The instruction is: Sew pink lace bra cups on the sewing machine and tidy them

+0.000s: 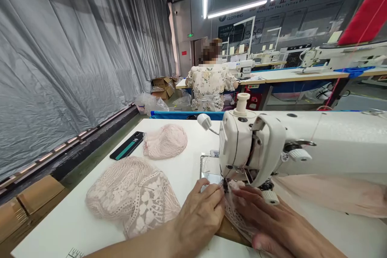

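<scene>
A white sewing machine (238,141) stands before me, its needle area low between my hands. Pale pink lace fabric (237,215) lies under the machine head. My left hand (201,213) is at the left of the needle, its fingers curled and closed on the lace edge, with the fingertips partly hidden. On the right, my right hand (269,219) holds the lace, fingers together and reaching toward the presser foot, the thumb low at the near edge. A larger pale pink lace piece (133,195) rests left of my left hand. Behind it sits a smaller lace cup (167,141).
A black phone-like object with a green strip (127,149) lies by the table's left edge. Pink fabric (335,195) extends under the machine arm. Cardboard boxes (39,197) stand at lower left. Ahead, a person in a floral top (210,84) sits at another table.
</scene>
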Motion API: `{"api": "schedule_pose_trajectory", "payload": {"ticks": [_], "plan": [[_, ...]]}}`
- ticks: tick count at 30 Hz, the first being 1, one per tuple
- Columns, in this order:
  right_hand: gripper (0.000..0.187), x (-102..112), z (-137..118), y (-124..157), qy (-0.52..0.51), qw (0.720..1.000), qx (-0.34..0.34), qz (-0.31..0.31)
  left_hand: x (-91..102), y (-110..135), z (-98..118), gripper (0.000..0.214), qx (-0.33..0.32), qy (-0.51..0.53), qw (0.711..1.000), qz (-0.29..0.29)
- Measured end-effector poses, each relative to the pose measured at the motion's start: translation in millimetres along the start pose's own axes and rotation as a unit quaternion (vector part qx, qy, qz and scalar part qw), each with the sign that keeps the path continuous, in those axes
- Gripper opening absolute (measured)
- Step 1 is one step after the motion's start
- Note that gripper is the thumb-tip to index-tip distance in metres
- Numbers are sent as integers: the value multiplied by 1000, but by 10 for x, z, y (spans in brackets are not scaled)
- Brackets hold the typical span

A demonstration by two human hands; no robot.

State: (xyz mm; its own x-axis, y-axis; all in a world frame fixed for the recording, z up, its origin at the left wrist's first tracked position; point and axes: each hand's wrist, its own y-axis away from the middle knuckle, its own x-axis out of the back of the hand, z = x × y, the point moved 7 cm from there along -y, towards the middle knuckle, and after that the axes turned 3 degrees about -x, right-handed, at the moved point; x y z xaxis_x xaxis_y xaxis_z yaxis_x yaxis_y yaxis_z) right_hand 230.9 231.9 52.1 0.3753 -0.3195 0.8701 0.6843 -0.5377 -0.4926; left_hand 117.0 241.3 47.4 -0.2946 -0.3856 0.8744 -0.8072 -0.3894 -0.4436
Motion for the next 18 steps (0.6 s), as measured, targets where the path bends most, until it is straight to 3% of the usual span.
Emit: {"api": "schedule_pose_trajectory", "payload": {"ticks": [2,5,10,18], "plan": [[39,-19,-88,80,-18,1000,7,-7,15,-1,27,24,-12,25,1000,2],[20,-47,-105,170,-47,998,-40,6,18,7,64,25,-31,66,997,-3],[22,-81,-42,205,-99,989,-113,10,-56,48,44,16,-18,92,995,-22],[31,-70,-190,170,-3,999,-51,11,-117,33,-29,15,14,107,994,10]]}}
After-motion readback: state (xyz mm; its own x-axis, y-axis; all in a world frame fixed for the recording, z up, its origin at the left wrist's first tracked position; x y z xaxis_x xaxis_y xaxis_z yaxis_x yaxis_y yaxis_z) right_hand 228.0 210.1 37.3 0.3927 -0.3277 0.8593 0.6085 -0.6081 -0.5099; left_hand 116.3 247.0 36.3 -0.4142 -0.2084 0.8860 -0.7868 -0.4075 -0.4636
